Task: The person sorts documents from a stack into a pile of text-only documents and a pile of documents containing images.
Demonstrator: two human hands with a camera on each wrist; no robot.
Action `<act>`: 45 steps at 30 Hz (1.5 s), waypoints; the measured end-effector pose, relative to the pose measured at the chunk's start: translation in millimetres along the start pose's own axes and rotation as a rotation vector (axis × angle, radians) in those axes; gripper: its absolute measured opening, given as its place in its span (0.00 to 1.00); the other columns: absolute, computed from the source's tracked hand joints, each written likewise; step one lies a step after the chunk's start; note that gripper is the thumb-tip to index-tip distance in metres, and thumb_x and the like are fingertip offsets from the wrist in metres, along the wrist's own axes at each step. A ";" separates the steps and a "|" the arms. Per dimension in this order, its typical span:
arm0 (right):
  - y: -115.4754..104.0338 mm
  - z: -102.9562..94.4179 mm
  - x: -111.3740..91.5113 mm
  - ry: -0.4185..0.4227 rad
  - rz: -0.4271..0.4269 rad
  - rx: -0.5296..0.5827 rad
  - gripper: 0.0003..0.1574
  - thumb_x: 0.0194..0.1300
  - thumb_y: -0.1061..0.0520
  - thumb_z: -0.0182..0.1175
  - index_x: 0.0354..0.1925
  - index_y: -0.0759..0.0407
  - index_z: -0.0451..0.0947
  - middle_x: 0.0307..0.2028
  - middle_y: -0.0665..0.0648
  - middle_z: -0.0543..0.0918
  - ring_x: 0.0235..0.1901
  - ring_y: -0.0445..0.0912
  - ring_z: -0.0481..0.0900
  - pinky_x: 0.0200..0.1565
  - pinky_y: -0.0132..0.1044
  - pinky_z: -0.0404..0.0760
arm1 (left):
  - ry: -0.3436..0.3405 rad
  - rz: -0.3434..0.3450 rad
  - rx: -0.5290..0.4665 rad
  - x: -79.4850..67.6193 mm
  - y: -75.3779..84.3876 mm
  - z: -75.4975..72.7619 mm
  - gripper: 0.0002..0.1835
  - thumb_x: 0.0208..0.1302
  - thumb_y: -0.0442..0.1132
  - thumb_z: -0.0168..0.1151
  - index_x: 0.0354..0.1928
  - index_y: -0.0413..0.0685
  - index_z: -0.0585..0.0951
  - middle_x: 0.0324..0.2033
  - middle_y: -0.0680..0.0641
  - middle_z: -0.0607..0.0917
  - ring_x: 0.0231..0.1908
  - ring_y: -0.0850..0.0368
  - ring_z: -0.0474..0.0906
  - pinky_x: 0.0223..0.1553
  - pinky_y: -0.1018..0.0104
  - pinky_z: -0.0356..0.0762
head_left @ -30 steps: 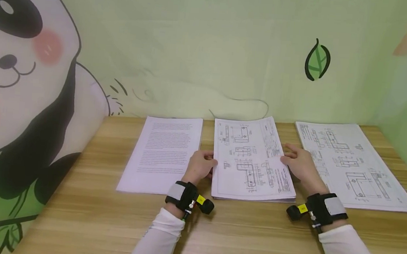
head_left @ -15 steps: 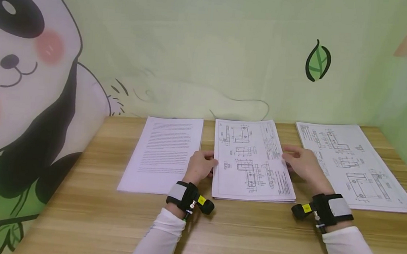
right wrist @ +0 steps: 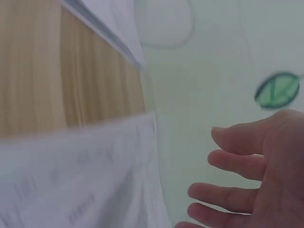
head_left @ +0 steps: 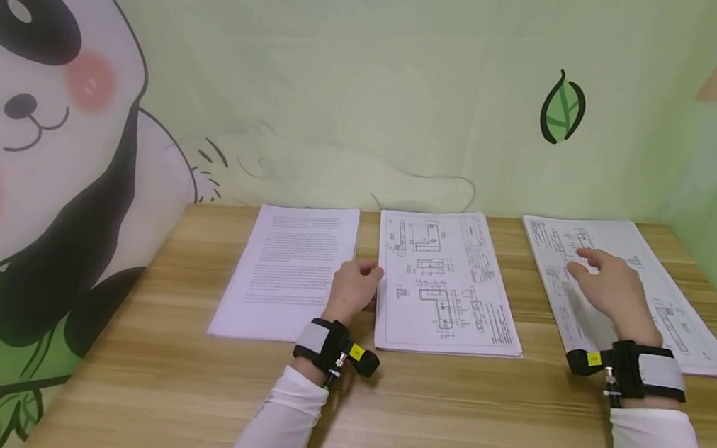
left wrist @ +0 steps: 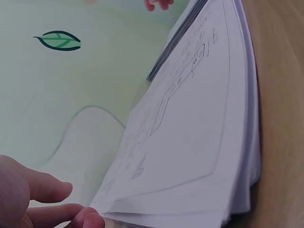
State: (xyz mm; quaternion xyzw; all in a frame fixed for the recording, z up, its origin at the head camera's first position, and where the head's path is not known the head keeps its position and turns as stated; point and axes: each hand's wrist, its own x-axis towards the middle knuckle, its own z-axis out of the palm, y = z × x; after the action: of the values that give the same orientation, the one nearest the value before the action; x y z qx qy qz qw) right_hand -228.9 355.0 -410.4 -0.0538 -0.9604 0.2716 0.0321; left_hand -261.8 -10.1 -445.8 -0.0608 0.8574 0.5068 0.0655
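On the table (head_left: 431, 415) you've got a left paper stack (head_left: 290, 268), a middle stack (head_left: 436, 284) just beside it, a right stack (head_left: 677, 309) past that, backdrop (head_left: 317, 106) behind.

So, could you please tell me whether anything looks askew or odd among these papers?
Only slightly: the middle stack looks uneven; in the left wrist view, its sheets are staggered at one corner. I see nothing spilled or torn.

A pale green backdrop (head_left: 320, 71) printed with a cartoon panda (head_left: 45, 75) and leaves (head_left: 562, 110) rises behind a wood-grain table (head_left: 444, 416).
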 end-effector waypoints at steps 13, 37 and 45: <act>87.6 -30.7 -17.7 -0.057 0.375 0.100 0.55 0.66 0.35 0.39 0.69 0.75 0.36 0.63 0.87 0.47 0.56 0.77 0.55 0.55 0.73 0.56 | -0.051 0.102 0.015 -12.8 12.4 28.2 0.19 0.66 0.46 0.52 0.56 0.48 0.78 0.51 0.45 0.81 0.41 0.54 0.77 0.37 0.62 0.76; 93.1 -24.2 -18.3 -0.025 0.400 0.019 0.48 0.66 0.42 0.45 0.67 0.77 0.47 0.61 0.87 0.54 0.53 0.75 0.59 0.53 0.69 0.61 | -0.512 0.270 -0.164 -74.6 72.2 148.2 0.26 0.64 0.49 0.55 0.63 0.52 0.70 0.57 0.50 0.78 0.48 0.61 0.77 0.45 0.68 0.77; 78.7 -24.0 -18.6 -0.048 0.338 -0.008 0.46 0.66 0.41 0.44 0.65 0.78 0.53 0.59 0.87 0.58 0.54 0.77 0.59 0.51 0.69 0.62 | -0.545 0.172 -0.192 -76.5 69.8 176.9 0.29 0.62 0.47 0.57 0.65 0.50 0.68 0.55 0.51 0.81 0.52 0.63 0.76 0.53 0.66 0.76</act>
State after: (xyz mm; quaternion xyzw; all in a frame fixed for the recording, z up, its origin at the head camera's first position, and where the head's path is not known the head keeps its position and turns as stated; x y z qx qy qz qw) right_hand -201.4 431.8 -431.9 -0.2082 -0.9392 0.2705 -0.0371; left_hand -189.5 181.4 -456.9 0.1443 0.7585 0.5869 0.2439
